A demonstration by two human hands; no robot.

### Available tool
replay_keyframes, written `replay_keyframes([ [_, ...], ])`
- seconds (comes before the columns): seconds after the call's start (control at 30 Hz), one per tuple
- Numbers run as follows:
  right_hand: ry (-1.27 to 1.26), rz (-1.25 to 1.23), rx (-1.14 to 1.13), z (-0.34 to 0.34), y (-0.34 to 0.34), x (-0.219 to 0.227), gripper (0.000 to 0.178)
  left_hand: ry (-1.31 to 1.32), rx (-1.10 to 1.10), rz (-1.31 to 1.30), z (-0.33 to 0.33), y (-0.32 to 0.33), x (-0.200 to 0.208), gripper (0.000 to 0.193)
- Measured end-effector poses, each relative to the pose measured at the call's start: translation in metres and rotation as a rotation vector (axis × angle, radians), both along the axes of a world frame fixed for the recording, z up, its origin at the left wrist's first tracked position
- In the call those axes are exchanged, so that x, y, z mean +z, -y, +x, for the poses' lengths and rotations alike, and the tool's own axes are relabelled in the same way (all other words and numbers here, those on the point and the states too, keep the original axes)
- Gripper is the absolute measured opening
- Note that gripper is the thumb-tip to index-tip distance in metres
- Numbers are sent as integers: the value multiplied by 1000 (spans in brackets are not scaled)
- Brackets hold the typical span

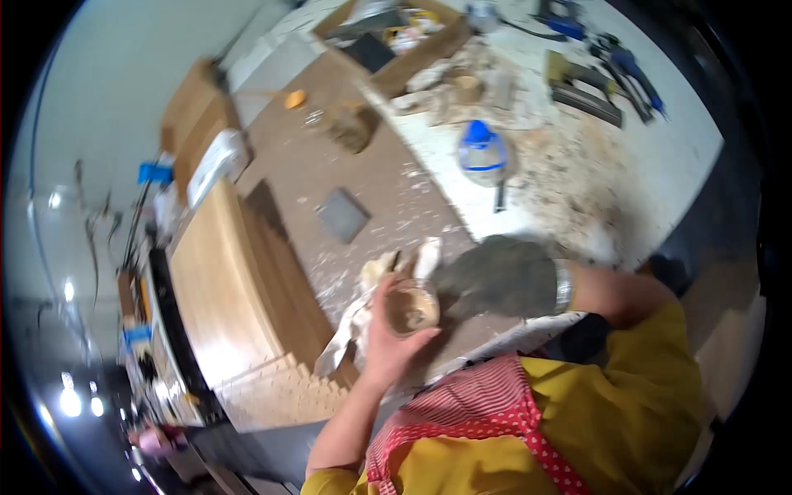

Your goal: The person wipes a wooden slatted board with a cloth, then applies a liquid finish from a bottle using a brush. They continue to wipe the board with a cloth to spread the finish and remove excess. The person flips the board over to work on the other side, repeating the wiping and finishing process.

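My left hand (388, 346), bare, is wrapped round a small round cup (412, 308) close to the table's near edge. Tan, paste-like stuff coats the inside of the cup. At its right side is my right hand (499, 276) in a dark grey glove. The glove's fingertips point at the cup's rim, but blur hides whether they grip anything. A crumpled whitish rag (355, 322) lies beside and behind the cup, with a thin dark stick-like piece showing at its top.
A wooden drawer-like piece (223, 280) with jointed edges stands at left. A grey square pad (342, 215) lies on the brown board (289, 157). Farther off are a blue-capped container (482, 153), a staple gun (582, 87), pliers (631, 78) and a filled wooden box (396, 70).
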State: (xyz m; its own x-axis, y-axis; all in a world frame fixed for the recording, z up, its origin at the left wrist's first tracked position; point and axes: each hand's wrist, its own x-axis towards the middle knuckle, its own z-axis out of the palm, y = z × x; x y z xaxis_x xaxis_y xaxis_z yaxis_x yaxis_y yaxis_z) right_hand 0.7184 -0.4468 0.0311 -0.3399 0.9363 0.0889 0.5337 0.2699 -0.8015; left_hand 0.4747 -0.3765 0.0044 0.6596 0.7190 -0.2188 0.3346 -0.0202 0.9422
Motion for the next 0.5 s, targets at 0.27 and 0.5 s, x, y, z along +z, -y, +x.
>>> replay_keyframes([
  [0.27, 895, -9, -1016, 40, 8, -147, 59, 111, 162, 129, -74, -2, 37, 102],
  [0.5, 857, -107, -947, 55, -17, -156, 27, 262, 495, 335, -172, -64, 69, 87],
])
